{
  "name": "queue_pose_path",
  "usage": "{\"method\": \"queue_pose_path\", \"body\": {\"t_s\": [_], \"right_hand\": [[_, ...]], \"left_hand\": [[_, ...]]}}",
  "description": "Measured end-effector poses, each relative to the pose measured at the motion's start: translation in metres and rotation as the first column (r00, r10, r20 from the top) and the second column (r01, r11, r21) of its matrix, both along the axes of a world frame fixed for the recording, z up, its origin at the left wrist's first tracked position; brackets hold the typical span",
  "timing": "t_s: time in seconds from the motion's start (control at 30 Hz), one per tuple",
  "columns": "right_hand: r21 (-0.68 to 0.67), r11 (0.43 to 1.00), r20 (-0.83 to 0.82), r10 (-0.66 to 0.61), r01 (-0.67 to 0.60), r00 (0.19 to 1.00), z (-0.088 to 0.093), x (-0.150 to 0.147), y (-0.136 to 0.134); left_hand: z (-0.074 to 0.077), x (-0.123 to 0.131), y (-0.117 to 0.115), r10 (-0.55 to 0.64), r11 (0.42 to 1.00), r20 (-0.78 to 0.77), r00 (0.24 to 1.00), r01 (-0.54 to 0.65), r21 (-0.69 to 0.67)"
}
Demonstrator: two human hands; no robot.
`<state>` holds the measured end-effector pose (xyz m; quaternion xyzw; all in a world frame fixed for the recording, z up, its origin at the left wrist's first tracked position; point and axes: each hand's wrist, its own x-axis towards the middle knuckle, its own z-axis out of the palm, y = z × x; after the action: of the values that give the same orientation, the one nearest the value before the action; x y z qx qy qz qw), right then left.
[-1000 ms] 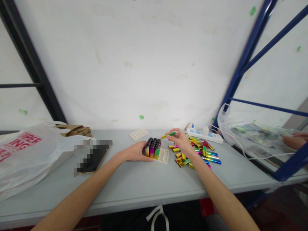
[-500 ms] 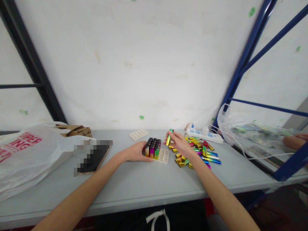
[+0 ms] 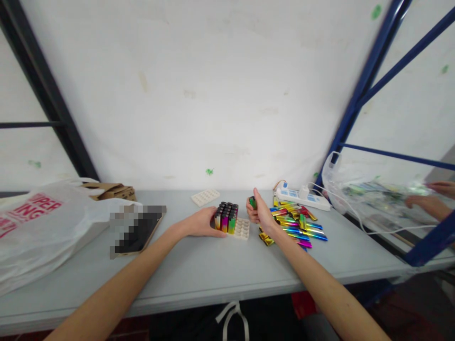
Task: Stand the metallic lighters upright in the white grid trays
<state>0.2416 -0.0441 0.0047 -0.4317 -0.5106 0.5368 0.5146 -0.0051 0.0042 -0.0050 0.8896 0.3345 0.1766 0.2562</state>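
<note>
A tight block of lighters (image 3: pixel 225 219) with black tops and shiny rainbow-coloured bodies stands upright in a white tray with round pockets (image 3: pixel 243 229). The tray's right part shows bare pockets. My left hand (image 3: pixel 204 222) curves round the left side of the block, thumb along the front, fingers partly hidden behind. To the right of the block, my right hand (image 3: pixel 261 210) is wrapped round a single lighter (image 3: pixel 252 202) with its thumb raised; only the lighter's top end shows. A loose pile of metallic lighters (image 3: pixel 298 227) lies beside and beyond my right wrist.
Another white pocketed tray (image 3: pixel 205 197) lies near the wall. A white power strip (image 3: pixel 302 198) with cables sits behind the pile. On the left are a phone (image 3: pixel 142 232), a white plastic bag (image 3: pixel 53 237) and cardboard (image 3: pixel 113 192). At far right, another person's hands (image 3: pixel 432 203) work near clear plastic.
My right hand has turned thumb-up and closed round the lighter, which it held upright between its fingertips before. My left hand stays at the block.
</note>
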Motion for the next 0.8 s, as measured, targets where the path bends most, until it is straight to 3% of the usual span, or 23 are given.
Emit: {"method": "queue_pose_path", "body": {"t_s": [0.1, 0.2, 0.33, 0.53, 0.8], "right_hand": [[-0.030, 0.989, 0.064, -0.142, 0.145, 0.988, -0.0013, 0.0005, 0.0016], [-0.020, 0.980, 0.103, -0.193, 0.197, 0.976, -0.0015, 0.0002, 0.0010], [0.056, 0.981, 0.119, -0.191, 0.185, 0.974, -0.0013, -0.0017, -0.0008], [0.030, 0.986, 0.081, -0.168, 0.166, 0.983, 0.0003, -0.0045, -0.0006], [0.101, 0.980, 0.178, -0.189, 0.173, 0.966, -0.0044, -0.0065, 0.0003]], "left_hand": [[-0.0019, -0.0007, 0.0016, 0.001, 1.000, -0.018, 1.000, -0.001, 0.004], [-0.0028, -0.0014, 0.0022, 0.019, 1.000, -0.020, 1.000, -0.019, 0.002], [-0.0015, -0.0014, 0.0009, 0.015, 1.000, -0.001, 1.000, -0.015, -0.012], [0.0036, 0.0004, -0.0034, 0.001, 1.000, -0.016, 1.000, -0.001, -0.003], [0.0070, 0.0015, -0.0061, -0.020, 1.000, -0.031, 0.999, 0.021, 0.022]]}}
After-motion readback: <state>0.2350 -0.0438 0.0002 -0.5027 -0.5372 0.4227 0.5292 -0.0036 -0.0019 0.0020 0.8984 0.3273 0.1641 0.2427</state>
